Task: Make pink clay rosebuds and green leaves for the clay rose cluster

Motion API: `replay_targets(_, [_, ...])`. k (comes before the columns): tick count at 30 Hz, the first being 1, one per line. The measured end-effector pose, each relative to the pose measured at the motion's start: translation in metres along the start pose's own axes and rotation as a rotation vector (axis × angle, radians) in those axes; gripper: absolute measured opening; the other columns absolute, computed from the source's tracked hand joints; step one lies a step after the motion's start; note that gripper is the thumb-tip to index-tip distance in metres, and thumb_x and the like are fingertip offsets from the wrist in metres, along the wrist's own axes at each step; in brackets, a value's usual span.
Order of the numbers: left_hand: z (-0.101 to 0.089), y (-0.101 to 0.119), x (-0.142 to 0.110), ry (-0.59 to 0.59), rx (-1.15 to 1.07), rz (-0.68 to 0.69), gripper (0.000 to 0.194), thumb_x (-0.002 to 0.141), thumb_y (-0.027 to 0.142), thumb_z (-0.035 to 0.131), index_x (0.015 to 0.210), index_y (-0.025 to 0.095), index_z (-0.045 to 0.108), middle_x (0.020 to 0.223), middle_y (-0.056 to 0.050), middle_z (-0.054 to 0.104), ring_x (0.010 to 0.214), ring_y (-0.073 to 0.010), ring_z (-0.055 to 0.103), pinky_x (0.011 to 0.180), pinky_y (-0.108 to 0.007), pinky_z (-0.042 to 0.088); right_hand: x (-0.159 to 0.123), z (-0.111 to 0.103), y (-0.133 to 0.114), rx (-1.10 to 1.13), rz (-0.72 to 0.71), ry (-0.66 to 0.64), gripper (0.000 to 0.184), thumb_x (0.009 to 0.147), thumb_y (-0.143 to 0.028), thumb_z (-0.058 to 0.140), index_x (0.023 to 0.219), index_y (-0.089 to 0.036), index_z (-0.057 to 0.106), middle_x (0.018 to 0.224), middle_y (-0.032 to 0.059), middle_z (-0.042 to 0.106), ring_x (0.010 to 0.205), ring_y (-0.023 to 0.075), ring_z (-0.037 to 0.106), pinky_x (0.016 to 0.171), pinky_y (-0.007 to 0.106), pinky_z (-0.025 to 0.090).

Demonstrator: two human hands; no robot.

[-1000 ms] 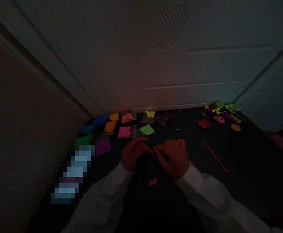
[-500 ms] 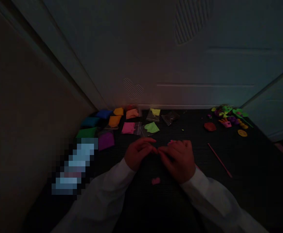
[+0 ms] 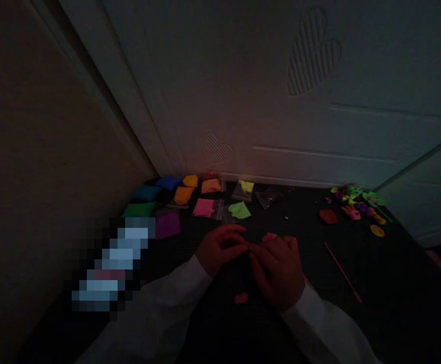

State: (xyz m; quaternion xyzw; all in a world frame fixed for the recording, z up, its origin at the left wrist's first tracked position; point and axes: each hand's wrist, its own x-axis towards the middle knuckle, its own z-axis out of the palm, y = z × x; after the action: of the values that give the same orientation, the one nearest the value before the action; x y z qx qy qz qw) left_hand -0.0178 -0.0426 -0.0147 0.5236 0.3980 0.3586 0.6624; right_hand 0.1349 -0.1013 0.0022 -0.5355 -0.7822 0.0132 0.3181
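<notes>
In dim light, my left hand (image 3: 220, 250) and my right hand (image 3: 279, 273) meet at the fingertips over the dark table. Each pinches at the same spot; whatever tiny piece is between them is too dark to name. The left index finger arches above its thumb. Just beyond the right knuckles lies a pink clay piece (image 3: 269, 236), partly covered by that hand. Nearer to me, between the forearms, rests a small pink lump (image 3: 241, 298). A thin pink edge shows beside my right wrist.
Clay packets, among them purple (image 3: 167, 225), pink (image 3: 204, 208) and light green (image 3: 239, 210), line the back left. A blurred bright object (image 3: 114, 268) lies at left. Rightward are a pink stick tool (image 3: 342, 273), a red clay piece (image 3: 328, 217) and small colourful models (image 3: 352, 212). A wall stands behind.
The view has tilted up slightly, so everything sits lower. My fingertips stay together, the right hand has shifted a little, and more of the pink clay piece behind it shows.
</notes>
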Motion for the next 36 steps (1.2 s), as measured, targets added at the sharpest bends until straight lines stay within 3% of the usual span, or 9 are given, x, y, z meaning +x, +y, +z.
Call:
replay_targets(7, [-0.004, -0.001, 0.005, 0.03, 0.038, 0.013, 0.038, 0.059, 0.023, 0.067, 0.094, 0.016, 0.054, 0.067, 0.002, 0.061, 0.063, -0.0103, 0.056, 0.062, -0.022, 0.042, -0.001, 0.005, 0.003, 0.03, 0.003, 0.019, 0.032, 0.078, -0.018, 0.044, 0.109, -0.024, 0.051, 0.079, 0.002, 0.058, 0.077, 0.0164, 0.047, 0.071, 0.036, 0.026])
replay_targets(22, [0.002, -0.001, -0.002, 0.191, 0.228, 0.157, 0.039, 0.057, 0.028, 0.065, 0.093, 0.017, 0.052, 0.066, 0.002, 0.06, 0.064, -0.0117, 0.057, 0.063, -0.024, 0.044, -0.01, 0.006, 0.009, -0.035, 0.085, 0.222, 0.02, 0.077, -0.022, 0.047, 0.094, -0.023, 0.057, 0.081, 0.0015, 0.059, 0.079, 0.015, 0.048, 0.072, 0.034, 0.025])
replay_targets(29, [0.013, -0.001, -0.021, 0.173, 0.268, 0.16, 0.041, 0.056, 0.028, 0.067, 0.093, 0.016, 0.053, 0.068, 0.0, 0.063, 0.068, -0.0141, 0.059, 0.068, -0.027, 0.045, -0.016, 0.005, 0.0, -0.038, 0.067, 0.221, 0.017, 0.08, -0.028, 0.045, 0.088, -0.024, 0.059, 0.08, 0.0004, 0.061, 0.079, 0.0134, 0.049, 0.074, 0.033, 0.024])
replay_targets(36, [0.014, -0.002, -0.022, 0.173, 0.255, 0.153, 0.044, 0.057, 0.029, 0.067, 0.095, 0.016, 0.052, 0.071, 0.001, 0.063, 0.071, -0.0136, 0.059, 0.074, -0.028, 0.045, -0.021, 0.001, -0.003, -0.032, 0.051, 0.188, 0.018, 0.081, -0.027, 0.043, 0.091, -0.023, 0.058, 0.085, 0.0007, 0.061, 0.083, 0.0124, 0.05, 0.076, 0.033, 0.024])
